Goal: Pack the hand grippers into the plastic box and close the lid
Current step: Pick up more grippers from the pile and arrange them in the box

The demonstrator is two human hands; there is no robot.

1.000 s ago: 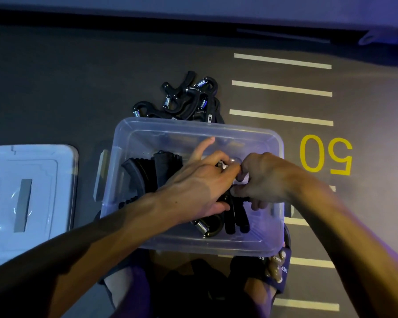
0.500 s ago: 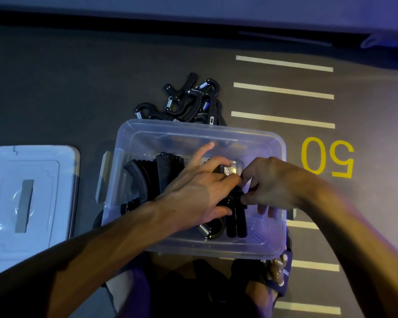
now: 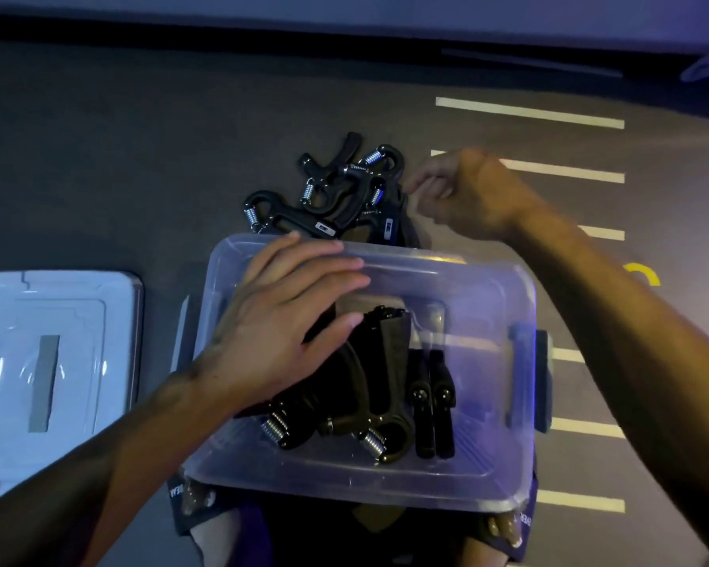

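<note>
A clear plastic box (image 3: 488, 480) stands on the floor in front of me, with several black hand grippers (image 3: 385, 374) lying inside it. My left hand (image 3: 287, 321) hovers over the box's left half, fingers straight and spread, holding nothing. A pile of loose black hand grippers (image 3: 336, 194) with metal springs lies on the floor just beyond the box. My right hand (image 3: 463, 194) is at the pile's right edge, blurred, fingers loosely curled near a gripper; whether it holds one is unclear. The box's lid (image 3: 54, 378) lies flat on the floor to the left.
The dark floor carries white stripes (image 3: 529, 112) at the right and part of a yellow mark (image 3: 643, 274). My feet in sandals (image 3: 512, 529) sit under the box's near edge. A wall base runs along the top.
My right hand has left the box and moved up to the pile beyond it. My left hand has opened and shifted left over the box. The grippers they handled now lie inside.
</note>
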